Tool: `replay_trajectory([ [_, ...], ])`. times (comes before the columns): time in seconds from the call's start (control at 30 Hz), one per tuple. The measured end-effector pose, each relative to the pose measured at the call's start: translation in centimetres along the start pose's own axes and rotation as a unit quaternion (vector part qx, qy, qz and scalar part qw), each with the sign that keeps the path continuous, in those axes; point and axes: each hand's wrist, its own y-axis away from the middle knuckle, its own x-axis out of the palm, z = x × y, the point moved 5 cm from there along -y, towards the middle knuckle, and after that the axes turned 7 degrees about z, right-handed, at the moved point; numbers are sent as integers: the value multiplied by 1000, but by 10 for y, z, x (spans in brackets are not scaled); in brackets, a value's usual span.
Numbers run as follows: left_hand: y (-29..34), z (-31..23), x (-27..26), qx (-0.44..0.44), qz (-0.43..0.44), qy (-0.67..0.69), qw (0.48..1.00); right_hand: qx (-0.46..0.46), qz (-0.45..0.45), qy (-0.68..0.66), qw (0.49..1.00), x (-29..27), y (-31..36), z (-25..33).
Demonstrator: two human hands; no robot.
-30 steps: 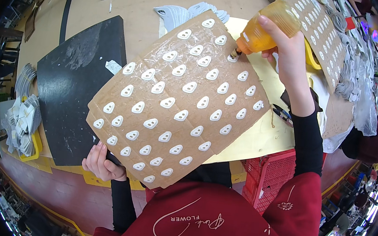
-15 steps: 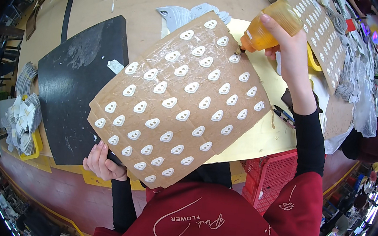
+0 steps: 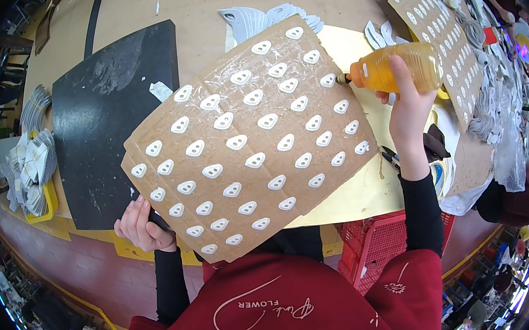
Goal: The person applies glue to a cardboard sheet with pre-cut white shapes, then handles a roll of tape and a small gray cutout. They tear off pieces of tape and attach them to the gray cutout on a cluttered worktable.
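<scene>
My right hand [image 3: 408, 112] is wrapped round a translucent amber squeeze bottle [image 3: 400, 66], tipped nearly level. Its orange neck and dark, narrow tip point left, at the right edge of a small white piece [image 3: 328, 80]. That piece is one of many rounded, two-holed white pieces laid in rows on a brown sheet [image 3: 211, 185], which has a shiny, creased surface. At the near edge of a black board [image 3: 114, 123], my left hand [image 3: 147, 225] is closed over the board's rim with fingers curled. Its fingertips are beside the sheet's lower left edge.
Grey-white cut pieces [image 3: 250, 20] fan out behind the sheet. A second brown sheet [image 3: 442, 39] with white pieces lies at the far right. Dark-handled tools [image 3: 391, 158] lie on the yellow surface. A red crate [image 3: 369, 243] stands below the table, and stacked pieces [image 3: 32, 163] sit at the left.
My right hand has drawn the bottle to the right and tipped it closer to level. The tip has shifted from over the white piece to its right edge. My left hand stays almost still.
</scene>
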Motion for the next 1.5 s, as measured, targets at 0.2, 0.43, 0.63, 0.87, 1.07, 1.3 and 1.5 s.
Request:
replay_trajectory([
  [0.2,1,1,0,-1,4,2,1000,-58,12,-41,997,0,19,-7],
  [0.43,1,1,0,0,2,-1,1000,-127,38,-28,991,4,31,-14],
  [0.63,-1,-1,0,1,0,-7,1000,-160,90,-1,983,19,30,-12],
  [0.87,-1,-1,0,3,-1,-5,1000,-172,13,40,984,22,20,6],
  [1.07,-1,-1,0,7,0,-5,1000,-43,-16,-12,999,6,10,2],
  [1.3,0,0,0,2,-1,-5,1000,47,-69,-427,900,-39,3,2],
  [1.5,3,3,1,-5,-4,-10,1000,29,-141,-305,941,-62,40,-5],
])
